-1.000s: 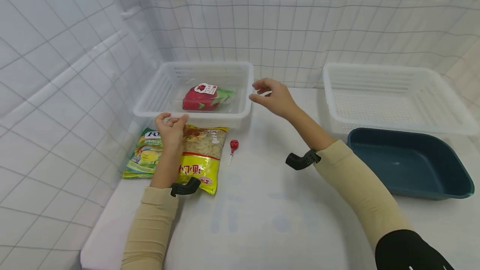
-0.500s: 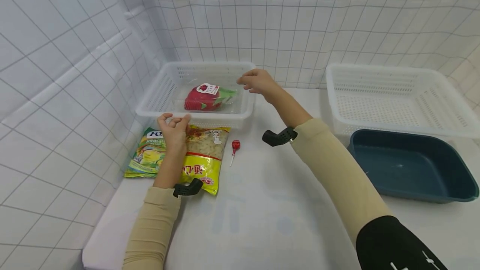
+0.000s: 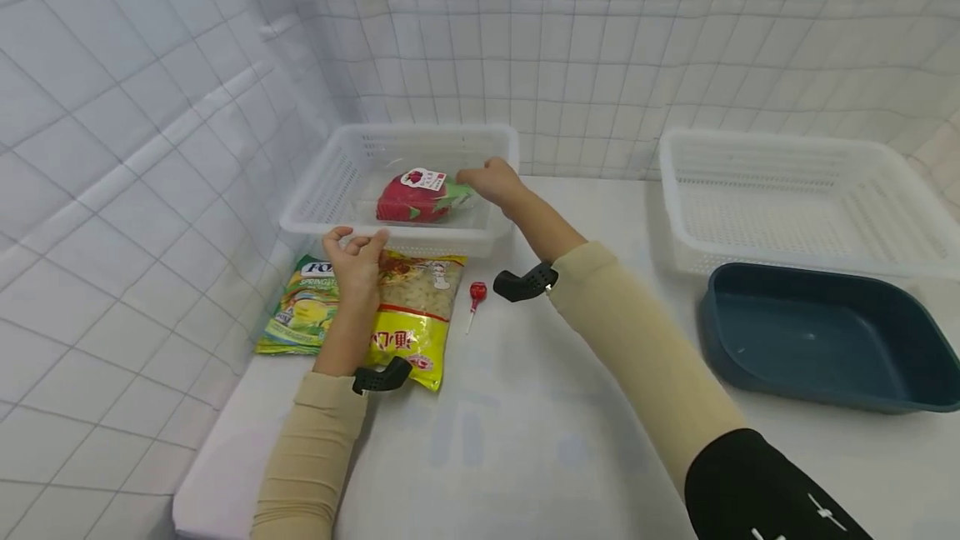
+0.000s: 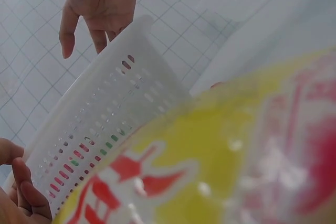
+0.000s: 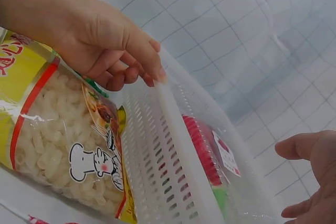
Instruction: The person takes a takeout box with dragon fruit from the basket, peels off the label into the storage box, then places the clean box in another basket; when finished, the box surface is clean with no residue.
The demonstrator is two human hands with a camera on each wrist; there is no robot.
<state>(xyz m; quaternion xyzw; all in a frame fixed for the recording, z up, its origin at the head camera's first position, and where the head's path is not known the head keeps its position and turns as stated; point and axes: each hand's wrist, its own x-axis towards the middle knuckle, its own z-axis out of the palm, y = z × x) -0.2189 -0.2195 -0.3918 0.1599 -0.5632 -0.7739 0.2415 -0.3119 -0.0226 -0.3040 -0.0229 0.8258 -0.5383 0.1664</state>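
My left hand (image 3: pixel 356 263) pinches the near rim of a white perforated basket (image 3: pixel 457 233), thumb on the rim and fingers bent against the outside, as the right wrist view shows. Inside the basket lies a red and green dragon fruit (image 3: pixel 408 198) in clear packaging with a white label. My right hand (image 3: pixel 493 182) reaches over the basket's right side, beside the fruit's green end. Its thumb and fingers (image 5: pixel 300 146) are spread apart with nothing between them. Under my left forearm lie a yellow bag of pasta (image 3: pixel 412 315) and a green packet (image 3: pixel 306 311).
A lollipop (image 3: pixel 477 292) with a red wrapper lies right of the pasta bag. At the right stand a second white basket (image 3: pixel 817 255) and, in front of it, a dark teal tub (image 3: pixel 817 394). Grid-patterned cloth (image 3: pixel 600 48) hangs behind and at the left.
My right hand has moved left, from outside the basket's right rim to over its inside near the dragon fruit. The left hand stays at the near rim.
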